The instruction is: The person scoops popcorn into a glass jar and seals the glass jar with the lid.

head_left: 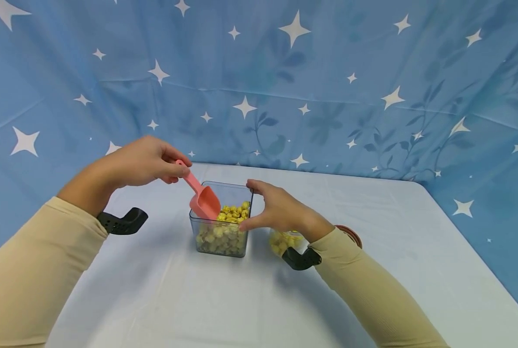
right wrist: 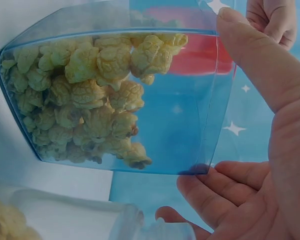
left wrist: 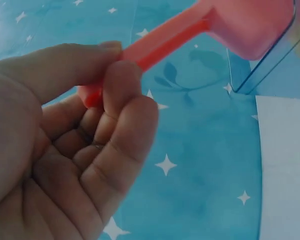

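We saw the left hand point(head_left: 143, 162) pinching the handle of a pink scoop point(head_left: 206, 202), its bowl tipped inside a clear container point(head_left: 237, 192) of yellow popcorn point(head_left: 232, 212). Our right hand point(head_left: 280, 208) gripped the container's right side, thumb at the near corner, fingers at the far one. The container stood toward the tabletop's point(head_left: 198, 299) far edge, nearer its left edge; just right sat a clear jar point(right wrist: 75, 210), partly hidden by our wrist.

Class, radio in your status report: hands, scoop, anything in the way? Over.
Left hand pinching pink scoop by handle. Right hand holding clear container. Scoop's bowl dipped inside, by popcorn. Nothing seen blocking it.
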Motion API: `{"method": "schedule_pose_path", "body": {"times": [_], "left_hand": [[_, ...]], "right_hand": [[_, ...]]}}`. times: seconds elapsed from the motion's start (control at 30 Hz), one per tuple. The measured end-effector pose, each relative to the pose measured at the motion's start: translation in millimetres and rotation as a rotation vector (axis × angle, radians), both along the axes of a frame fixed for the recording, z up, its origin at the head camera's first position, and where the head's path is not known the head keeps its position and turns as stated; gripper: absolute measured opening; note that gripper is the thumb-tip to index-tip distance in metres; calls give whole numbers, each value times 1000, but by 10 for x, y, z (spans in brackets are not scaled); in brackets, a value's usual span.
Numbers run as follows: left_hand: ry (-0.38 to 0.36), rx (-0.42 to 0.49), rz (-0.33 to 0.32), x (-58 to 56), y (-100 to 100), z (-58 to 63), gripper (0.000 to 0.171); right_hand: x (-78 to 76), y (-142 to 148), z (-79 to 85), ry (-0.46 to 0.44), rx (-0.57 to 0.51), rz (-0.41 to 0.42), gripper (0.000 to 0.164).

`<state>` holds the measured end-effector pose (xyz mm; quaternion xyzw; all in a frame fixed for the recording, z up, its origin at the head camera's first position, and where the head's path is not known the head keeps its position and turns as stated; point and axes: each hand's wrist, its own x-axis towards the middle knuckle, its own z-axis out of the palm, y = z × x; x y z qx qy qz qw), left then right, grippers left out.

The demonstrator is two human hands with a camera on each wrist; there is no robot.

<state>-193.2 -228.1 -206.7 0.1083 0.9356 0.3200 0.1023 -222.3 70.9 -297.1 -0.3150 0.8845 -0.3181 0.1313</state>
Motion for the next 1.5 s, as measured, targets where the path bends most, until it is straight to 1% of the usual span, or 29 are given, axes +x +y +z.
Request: {"method": "schedule_pose_path", "body": {"times": [0.27,0.33,0.47,0.57,0.67,0.8,0.87,0.93,1.03,1.13,1.27,1.4,1.5], "left_hand": [[22,-108,-100,-53,176,-2,30],[21,-118,-121,-76,210,-9,28],[-4,-111,-130,-108,233,-51,24],[-30,-66,-119,-122,182,-123,25],[-70,-1,-102,-128,109,-236,29],[-140,99,-55,-133,6,-394,33],[-166,148,-42,-137,-36,-447,36],[-182,187,-33,-136,-67,-471,37],[-191,213,-31,-133,-84,-482,37],[-206,237,-43,-141,-56,-516,37],[-212,273,-46,-162,-13,-593,38],[-194,298,-5,-153,-34,-652,38],[-197,326,10,-137,-36,-680,40]], "right_hand": [[7,3,-2,-7,-11,-2,110],[8,1,-8,-5,-12,-3,111],[11,2,-22,-2,-16,-4,111],[10,3,-28,-3,-18,-9,111],[12,4,-29,-7,-23,-14,110],[16,-1,-38,-10,-31,-9,110],[15,-3,-43,-11,-35,-7,111],[14,-4,-49,-15,-36,-9,111],[16,0,-47,-19,-35,-15,111],[17,1,-43,-16,-35,-15,111],[13,1,-42,-15,-36,-9,111],[7,3,-45,-15,-30,-7,110],[7,14,-39,-10,-27,-7,110]]}}
